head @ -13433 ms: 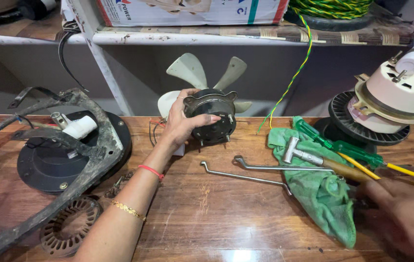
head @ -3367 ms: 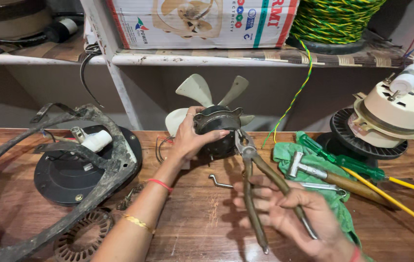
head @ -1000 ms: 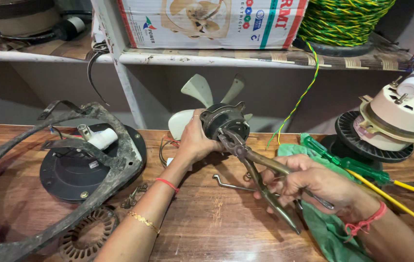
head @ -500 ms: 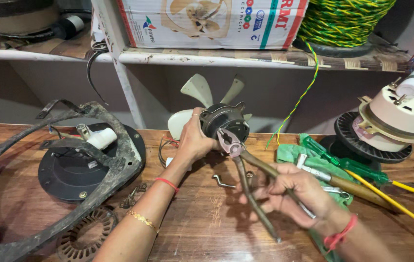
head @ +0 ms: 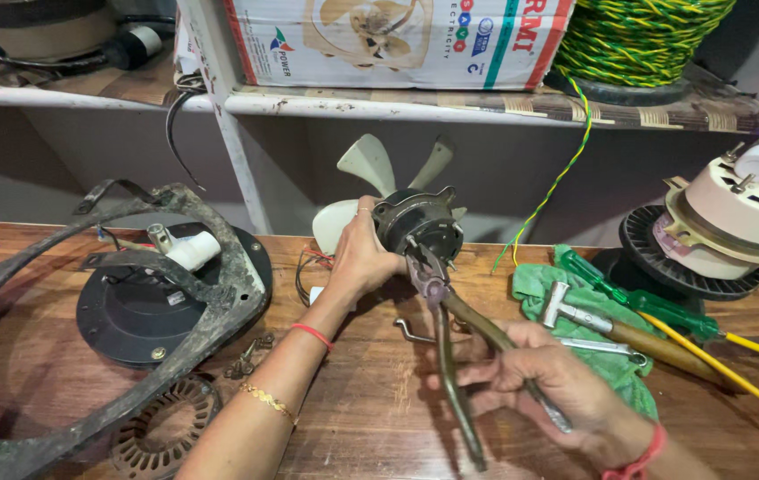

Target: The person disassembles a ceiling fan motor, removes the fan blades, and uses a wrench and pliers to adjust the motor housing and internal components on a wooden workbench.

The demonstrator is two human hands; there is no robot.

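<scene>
Early in the job by the look of it: left hand wrapped around the small fan motor upright on the wooden bench, right hand closed around pliers with handles spread, nose at the motor's casing, nothing yet removed.

Wooden bench: green cloth, stator.
</scene>
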